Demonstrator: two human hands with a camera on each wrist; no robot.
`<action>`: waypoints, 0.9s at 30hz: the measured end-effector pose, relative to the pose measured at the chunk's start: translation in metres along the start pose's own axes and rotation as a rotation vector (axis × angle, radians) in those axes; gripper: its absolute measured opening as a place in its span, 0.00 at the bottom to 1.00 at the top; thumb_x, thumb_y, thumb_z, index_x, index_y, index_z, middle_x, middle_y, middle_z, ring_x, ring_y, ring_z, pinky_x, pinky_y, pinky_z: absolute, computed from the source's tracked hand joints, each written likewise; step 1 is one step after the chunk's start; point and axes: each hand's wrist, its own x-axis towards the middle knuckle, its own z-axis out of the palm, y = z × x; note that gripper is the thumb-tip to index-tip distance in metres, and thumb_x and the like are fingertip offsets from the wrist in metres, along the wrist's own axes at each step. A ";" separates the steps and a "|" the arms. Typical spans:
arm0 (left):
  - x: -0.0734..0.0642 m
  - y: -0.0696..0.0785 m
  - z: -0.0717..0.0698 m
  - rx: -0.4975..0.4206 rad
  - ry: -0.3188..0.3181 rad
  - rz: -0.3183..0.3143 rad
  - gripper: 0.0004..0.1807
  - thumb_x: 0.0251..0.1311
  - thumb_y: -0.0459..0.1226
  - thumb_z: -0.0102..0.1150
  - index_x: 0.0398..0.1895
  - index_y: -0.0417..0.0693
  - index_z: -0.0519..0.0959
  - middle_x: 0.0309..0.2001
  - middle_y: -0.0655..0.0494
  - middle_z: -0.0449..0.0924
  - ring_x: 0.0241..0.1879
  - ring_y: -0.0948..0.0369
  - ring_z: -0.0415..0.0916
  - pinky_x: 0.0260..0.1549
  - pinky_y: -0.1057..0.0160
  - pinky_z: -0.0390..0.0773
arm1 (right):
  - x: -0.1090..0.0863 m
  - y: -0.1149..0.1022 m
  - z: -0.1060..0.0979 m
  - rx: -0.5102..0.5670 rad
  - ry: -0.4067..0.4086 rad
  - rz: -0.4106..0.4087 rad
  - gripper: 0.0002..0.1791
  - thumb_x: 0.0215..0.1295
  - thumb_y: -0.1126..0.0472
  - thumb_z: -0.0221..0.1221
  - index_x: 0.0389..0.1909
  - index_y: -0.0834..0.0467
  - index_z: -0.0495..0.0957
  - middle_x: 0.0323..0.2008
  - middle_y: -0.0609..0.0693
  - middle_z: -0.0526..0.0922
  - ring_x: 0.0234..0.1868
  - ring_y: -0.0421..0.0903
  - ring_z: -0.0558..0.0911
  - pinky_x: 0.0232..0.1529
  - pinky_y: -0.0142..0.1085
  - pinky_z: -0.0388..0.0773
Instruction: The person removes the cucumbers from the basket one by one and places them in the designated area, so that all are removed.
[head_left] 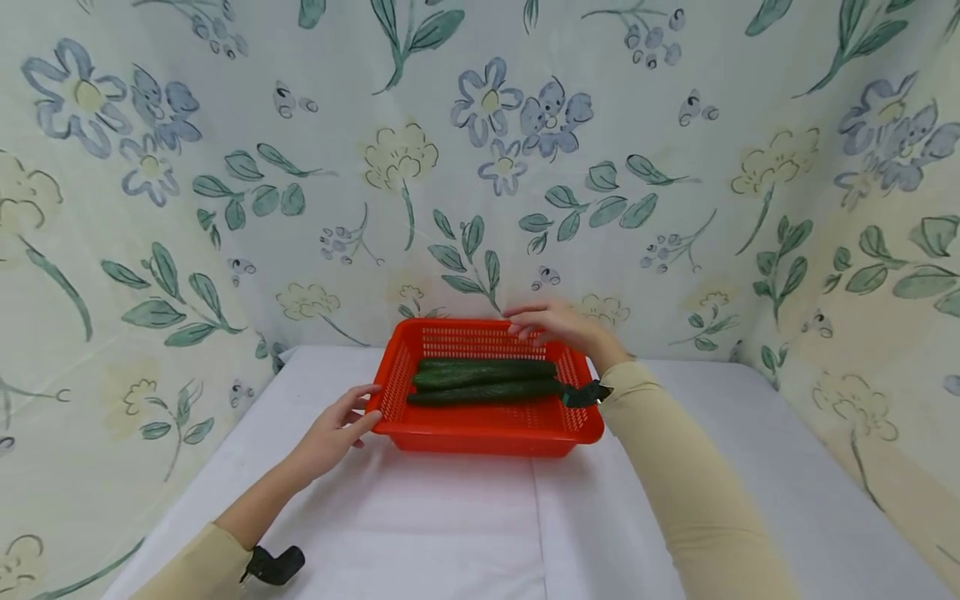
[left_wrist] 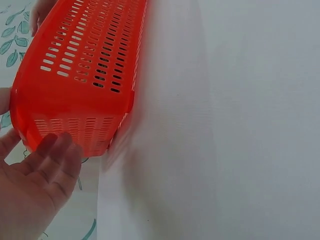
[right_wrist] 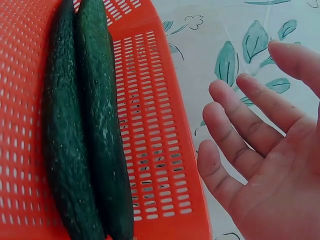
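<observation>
the left hand [head_left: 330, 435], fingers relaxed, touches the red basket [head_left: 480, 443]; the right hand [head_left: 557, 323], loosely spread, holding nothing, is just beside it; cucumbers [head_left: 483, 372] lie between both hands.

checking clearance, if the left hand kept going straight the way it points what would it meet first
The left hand would likely meet the red perforated plastic basket first, at its left end; whether fingers already touch is unclear. The cucumbers lie inside, beyond that wall.
</observation>
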 end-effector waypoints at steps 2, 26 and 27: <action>-0.001 0.000 0.001 -0.005 -0.002 0.013 0.29 0.71 0.46 0.58 0.72 0.51 0.66 0.63 0.39 0.73 0.51 0.50 0.77 0.42 0.55 0.85 | 0.005 0.002 0.003 0.021 -0.002 0.004 0.21 0.72 0.49 0.59 0.61 0.52 0.79 0.49 0.57 0.85 0.50 0.57 0.83 0.51 0.45 0.82; -0.001 -0.002 0.002 -0.052 -0.004 0.015 0.28 0.72 0.41 0.57 0.72 0.49 0.65 0.63 0.38 0.72 0.50 0.51 0.77 0.39 0.61 0.84 | 0.034 0.025 0.027 -0.055 -0.025 0.101 0.26 0.65 0.50 0.64 0.64 0.51 0.79 0.66 0.51 0.74 0.60 0.54 0.71 0.56 0.48 0.75; -0.001 -0.003 0.003 -0.055 -0.001 0.010 0.27 0.72 0.41 0.57 0.71 0.50 0.65 0.63 0.39 0.73 0.50 0.51 0.77 0.39 0.60 0.84 | 0.034 0.027 0.028 -0.068 -0.023 0.104 0.26 0.65 0.50 0.64 0.64 0.51 0.79 0.66 0.49 0.73 0.60 0.53 0.71 0.57 0.48 0.74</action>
